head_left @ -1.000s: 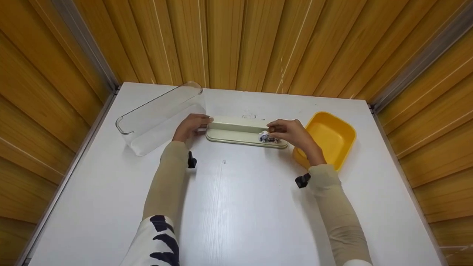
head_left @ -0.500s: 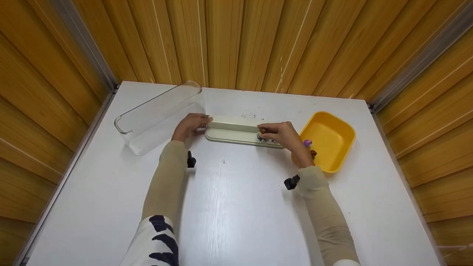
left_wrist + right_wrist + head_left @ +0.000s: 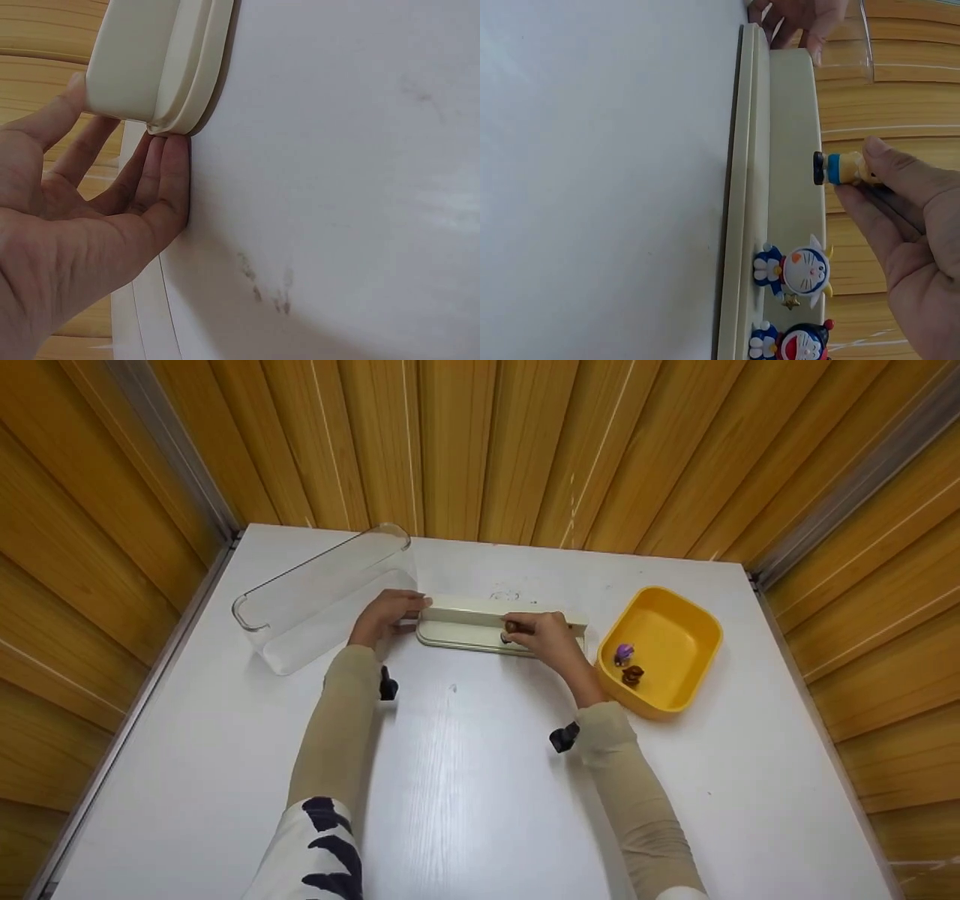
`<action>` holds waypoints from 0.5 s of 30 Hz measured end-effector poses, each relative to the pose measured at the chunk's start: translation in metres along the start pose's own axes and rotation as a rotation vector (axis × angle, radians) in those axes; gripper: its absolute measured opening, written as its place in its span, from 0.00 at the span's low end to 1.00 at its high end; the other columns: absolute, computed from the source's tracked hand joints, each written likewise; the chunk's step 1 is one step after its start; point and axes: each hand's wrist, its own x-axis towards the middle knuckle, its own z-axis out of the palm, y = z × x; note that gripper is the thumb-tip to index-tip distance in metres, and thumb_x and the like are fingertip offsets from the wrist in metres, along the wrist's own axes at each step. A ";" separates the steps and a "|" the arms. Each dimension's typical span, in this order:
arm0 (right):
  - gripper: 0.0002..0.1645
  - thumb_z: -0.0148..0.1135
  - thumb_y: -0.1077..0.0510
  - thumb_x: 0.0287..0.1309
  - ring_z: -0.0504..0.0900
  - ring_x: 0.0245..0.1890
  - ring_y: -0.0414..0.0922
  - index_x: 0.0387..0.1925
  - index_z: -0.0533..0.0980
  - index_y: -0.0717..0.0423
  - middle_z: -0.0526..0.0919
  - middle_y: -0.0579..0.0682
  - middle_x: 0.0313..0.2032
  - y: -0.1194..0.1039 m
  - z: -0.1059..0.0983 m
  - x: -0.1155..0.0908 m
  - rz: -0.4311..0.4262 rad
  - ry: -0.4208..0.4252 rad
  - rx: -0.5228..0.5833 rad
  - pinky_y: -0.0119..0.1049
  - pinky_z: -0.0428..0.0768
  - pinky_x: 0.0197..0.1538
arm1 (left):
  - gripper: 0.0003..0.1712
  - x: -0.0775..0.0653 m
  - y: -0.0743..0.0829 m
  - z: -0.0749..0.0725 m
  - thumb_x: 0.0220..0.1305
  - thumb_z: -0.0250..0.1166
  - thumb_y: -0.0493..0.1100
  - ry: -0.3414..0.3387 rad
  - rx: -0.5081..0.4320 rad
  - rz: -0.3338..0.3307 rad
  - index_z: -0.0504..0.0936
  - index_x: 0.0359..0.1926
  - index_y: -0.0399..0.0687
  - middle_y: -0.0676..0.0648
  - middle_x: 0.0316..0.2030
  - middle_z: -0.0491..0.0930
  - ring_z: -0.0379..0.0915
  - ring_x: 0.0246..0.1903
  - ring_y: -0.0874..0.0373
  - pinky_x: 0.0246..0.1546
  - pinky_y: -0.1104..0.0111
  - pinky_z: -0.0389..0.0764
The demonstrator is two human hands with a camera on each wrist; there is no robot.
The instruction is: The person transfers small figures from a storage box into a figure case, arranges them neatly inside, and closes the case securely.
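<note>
A long, narrow cream stand [image 3: 461, 634] with a raised back lies on the white table. My left hand [image 3: 386, 616] grips its left end, thumb against the raised back and fingertips at the base, as the left wrist view shows. Between the thumb and fingers of my right hand [image 3: 556, 643] is a small figurine [image 3: 846, 169] with a yellow body, blue band and black feet, held over the stand. Its head is hidden by the fingers. Two blue-and-white cat figurines stand on the ledge: one with yellow horns [image 3: 806, 271], another with a dark cap [image 3: 801, 345].
Right of the stand sits a yellow tub [image 3: 679, 622] with a purple figurine [image 3: 623, 653] and a brown figurine [image 3: 632, 676] inside. A clear plastic bin [image 3: 322, 585] occupies the back left. Wood-patterned panels [image 3: 487, 450] rise behind the table [image 3: 465, 780].
My right hand has moved left along the stand with the yellow figurine, uncovering the two figurines in the yellow tub. My left hand has stayed at the stand's end.
</note>
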 end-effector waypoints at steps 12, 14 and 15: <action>0.18 0.68 0.62 0.66 0.86 0.49 0.48 0.55 0.82 0.61 0.88 0.55 0.46 -0.007 0.028 0.007 0.028 0.040 -0.083 0.42 0.83 0.55 | 0.32 0.001 0.002 0.001 0.70 0.68 0.50 0.005 0.015 -0.030 0.73 0.70 0.48 0.48 0.64 0.76 0.72 0.63 0.52 0.66 0.58 0.73; 0.18 0.68 0.61 0.65 0.86 0.49 0.48 0.55 0.82 0.61 0.88 0.55 0.45 -0.008 0.030 0.009 0.032 0.037 -0.086 0.43 0.82 0.55 | 0.31 0.001 0.002 0.001 0.70 0.68 0.50 0.004 0.014 -0.026 0.73 0.70 0.48 0.48 0.64 0.77 0.72 0.63 0.52 0.66 0.58 0.72; 0.18 0.69 0.61 0.65 0.85 0.49 0.48 0.55 0.82 0.61 0.88 0.55 0.45 -0.008 0.031 0.011 0.038 0.034 -0.083 0.43 0.82 0.55 | 0.31 0.001 0.002 0.001 0.69 0.68 0.50 0.003 0.012 -0.015 0.73 0.70 0.47 0.47 0.64 0.77 0.72 0.63 0.52 0.66 0.57 0.72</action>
